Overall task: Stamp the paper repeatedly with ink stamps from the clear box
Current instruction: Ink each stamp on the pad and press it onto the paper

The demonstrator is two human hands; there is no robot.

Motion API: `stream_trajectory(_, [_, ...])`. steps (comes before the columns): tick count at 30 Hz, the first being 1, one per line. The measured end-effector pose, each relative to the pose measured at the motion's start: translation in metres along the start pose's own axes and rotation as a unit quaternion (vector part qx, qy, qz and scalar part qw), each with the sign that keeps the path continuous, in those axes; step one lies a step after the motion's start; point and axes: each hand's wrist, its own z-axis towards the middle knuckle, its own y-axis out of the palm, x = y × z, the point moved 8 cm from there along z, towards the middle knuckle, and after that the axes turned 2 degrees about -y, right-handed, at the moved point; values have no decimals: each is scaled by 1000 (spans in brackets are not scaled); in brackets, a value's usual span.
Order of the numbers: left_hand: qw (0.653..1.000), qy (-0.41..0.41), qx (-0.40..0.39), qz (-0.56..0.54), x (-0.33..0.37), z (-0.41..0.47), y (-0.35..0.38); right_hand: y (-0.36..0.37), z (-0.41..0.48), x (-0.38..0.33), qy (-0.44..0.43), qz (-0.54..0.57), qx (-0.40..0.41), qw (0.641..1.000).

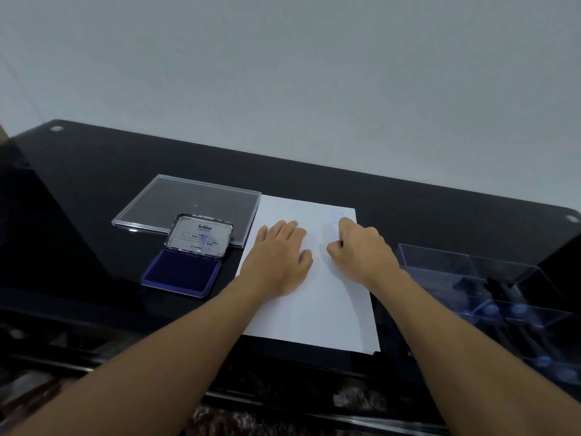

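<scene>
- We are noting the black glass table carrying everything; nothing is obstructing either hand.
- The paper is lying at centre. Only faint blue imprints are showing near its far right corner, so we are judging most of the stamping undone.
- The clear box is sitting right of the paper, holding what look like more stamps.
- A clear lid is lying left, with the open Artline ink pad just in front.
- The left hand is pressing flat on the paper.
- The right hand is curling tightly round a small dark stamp, mostly hidden.
</scene>
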Motion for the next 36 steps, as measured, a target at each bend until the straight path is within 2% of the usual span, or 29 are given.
stream_trajectory(36, [1000,0,6,-11,0,-1,-1,0,4,0,22,10,11,1000])
